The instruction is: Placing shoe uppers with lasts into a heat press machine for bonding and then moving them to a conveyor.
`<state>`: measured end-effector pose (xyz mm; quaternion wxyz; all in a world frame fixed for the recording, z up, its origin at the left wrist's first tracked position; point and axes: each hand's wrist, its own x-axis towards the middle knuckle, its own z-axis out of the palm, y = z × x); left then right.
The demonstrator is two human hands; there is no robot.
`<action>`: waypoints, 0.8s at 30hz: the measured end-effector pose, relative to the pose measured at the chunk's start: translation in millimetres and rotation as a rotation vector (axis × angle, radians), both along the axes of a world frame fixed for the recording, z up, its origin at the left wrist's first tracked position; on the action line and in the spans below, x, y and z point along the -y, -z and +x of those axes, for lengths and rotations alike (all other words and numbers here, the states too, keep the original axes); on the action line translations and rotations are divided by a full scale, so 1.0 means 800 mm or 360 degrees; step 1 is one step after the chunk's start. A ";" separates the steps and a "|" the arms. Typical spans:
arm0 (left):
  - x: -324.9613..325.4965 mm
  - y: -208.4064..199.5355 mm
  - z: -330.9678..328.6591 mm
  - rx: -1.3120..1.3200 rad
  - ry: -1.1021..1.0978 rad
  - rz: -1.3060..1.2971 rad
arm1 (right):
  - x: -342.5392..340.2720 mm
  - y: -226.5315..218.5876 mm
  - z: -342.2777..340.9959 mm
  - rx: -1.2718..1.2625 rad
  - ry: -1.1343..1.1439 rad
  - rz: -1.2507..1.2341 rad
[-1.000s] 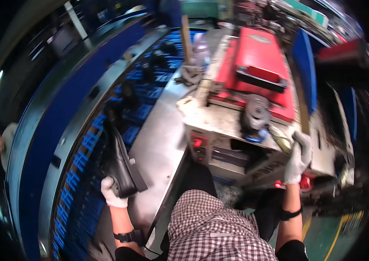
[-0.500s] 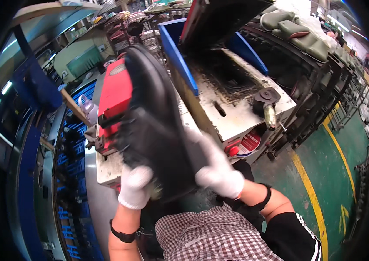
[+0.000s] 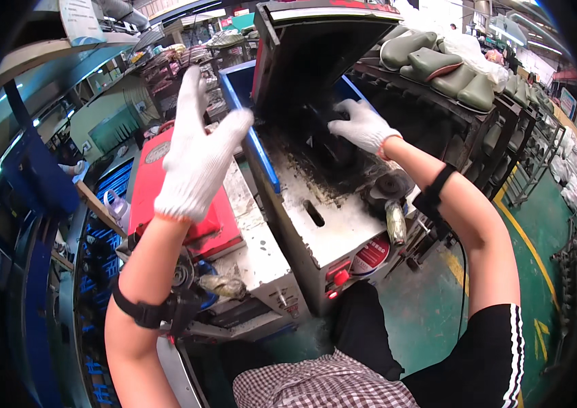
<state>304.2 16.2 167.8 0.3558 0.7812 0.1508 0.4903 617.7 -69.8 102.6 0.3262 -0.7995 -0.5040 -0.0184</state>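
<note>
My left hand (image 3: 200,153), in a white knitted glove, is raised over a red machine cover (image 3: 159,177). Its fingers are spread and nothing is in it. My right hand (image 3: 366,127), gloved alike, reaches into the white machine (image 3: 295,228) under its raised dark lid (image 3: 329,51). The right fingers are apart and curved. Beside and below them, in the blackened recess, is a dark shape (image 3: 332,146) that looks like the black boot. Shadow hides its outline, and whether my right fingers touch it I cannot tell.
Blue side panels (image 3: 258,146) flank the recess. A round clamp with a wrapped handle (image 3: 396,221) sits at the machine's front right corner, above a red knob (image 3: 341,277). Another wrapped handle (image 3: 224,285) juts out below the red cover. Green boots (image 3: 431,71) fill a rack at right.
The black boot, held between both hands before, has left them. My left hand has risen empty, and my right hand has moved forward into the machine. The view has shifted.
</note>
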 end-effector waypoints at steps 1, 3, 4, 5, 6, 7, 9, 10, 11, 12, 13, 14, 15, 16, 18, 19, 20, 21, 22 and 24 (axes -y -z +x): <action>-0.008 -0.010 0.017 -0.0012 -0.0043 0.0080 | -0.013 0.001 0.008 0.0053 -0.0014 -0.0146; -0.040 -0.029 0.049 -0.0046 -0.0218 0.0422 | -0.040 0.018 0.021 0.0131 -0.0125 -0.0364; -0.055 -0.034 0.071 -0.0044 -0.0306 0.0572 | -0.047 0.031 0.034 0.0193 -0.0195 -0.0444; -0.059 -0.045 0.086 -0.0026 -0.0350 0.0688 | -0.053 0.035 0.040 0.0222 -0.0266 -0.0505; -0.063 -0.054 0.101 -0.0009 -0.0394 0.0803 | -0.054 0.042 0.045 0.0320 -0.0316 -0.0668; -0.071 -0.063 0.113 0.0016 -0.0455 0.0955 | -0.059 0.046 0.041 0.0367 -0.0312 -0.0689; -0.074 -0.089 0.135 0.0052 -0.0485 0.1075 | -0.066 0.048 0.041 0.0411 -0.0316 -0.0712; -0.078 -0.100 0.146 0.0129 -0.0531 0.1183 | -0.065 0.048 0.042 0.0390 -0.0310 -0.0724; -0.026 -0.118 0.156 -0.0125 -0.0576 0.0740 | -0.057 0.053 0.053 0.0355 -0.0273 -0.0751; -0.054 -0.138 0.161 -0.0106 -0.0618 0.0998 | -0.062 0.047 0.044 0.0367 -0.0306 -0.0735; -0.076 -0.163 0.173 -0.0235 -0.0677 0.1230 | -0.066 0.045 0.040 0.0376 -0.0344 -0.0744; -0.085 -0.182 0.183 -0.0362 -0.0715 0.1459 | -0.066 0.045 0.042 0.0379 -0.0365 -0.0758; -0.061 -0.196 0.189 -0.0637 -0.0685 0.1367 | -0.060 0.049 0.055 0.0368 -0.0345 -0.0775; -0.036 -0.210 0.190 -0.0912 -0.0666 0.1278 | -0.053 0.050 0.065 0.0338 -0.0396 -0.0778; -0.082 -0.234 0.218 -0.0975 -0.0712 0.1547 | -0.062 0.041 0.058 0.0338 -0.0506 -0.0739; -0.070 -0.235 0.228 -0.1134 -0.0667 0.1496 | -0.065 0.047 0.065 0.0308 -0.0529 -0.0771; -0.053 -0.239 0.233 -0.1272 -0.0615 0.1446 | -0.063 0.049 0.069 0.0286 -0.0536 -0.0803; -0.055 -0.237 0.236 -0.1268 -0.0605 0.1444 | -0.061 0.050 0.072 0.0283 -0.0527 -0.0809; -0.057 -0.237 0.234 -0.1197 -0.0487 0.1433 | -0.060 0.049 0.071 0.0273 -0.0533 -0.0830; -0.065 -0.238 0.238 -0.1131 -0.0379 0.1418 | -0.058 0.045 0.067 0.0264 -0.0548 -0.0851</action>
